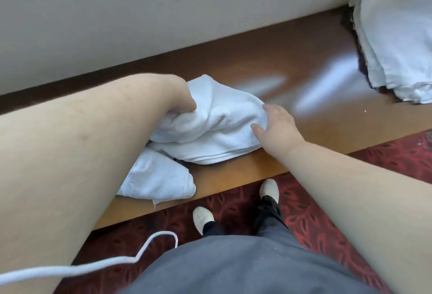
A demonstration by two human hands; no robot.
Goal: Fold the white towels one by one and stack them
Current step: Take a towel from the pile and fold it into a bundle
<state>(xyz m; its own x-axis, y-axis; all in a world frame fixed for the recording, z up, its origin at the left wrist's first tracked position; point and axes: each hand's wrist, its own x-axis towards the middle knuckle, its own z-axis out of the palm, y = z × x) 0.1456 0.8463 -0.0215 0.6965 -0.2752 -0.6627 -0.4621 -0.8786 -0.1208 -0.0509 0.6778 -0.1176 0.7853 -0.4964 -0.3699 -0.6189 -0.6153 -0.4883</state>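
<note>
Apparently the work was midway: the left hand point(181, 97) had its grip bunched round the top towel point(210, 116), while the right hand point(277, 127) lay flat-fingered against its 3 o'clock side, holding nothing. It sat on a folded stack point(205, 151); another towel point(159, 176) lay at 7 o'clock, overhanging the worktop point(304, 97) edge. A loose pile point(397, 43) waited at 2 o'clock, with bare wood between.

Left hand's fingers point(187, 104) buried in towel point(210, 130) — far stack point(397, 43) cut off.
</note>
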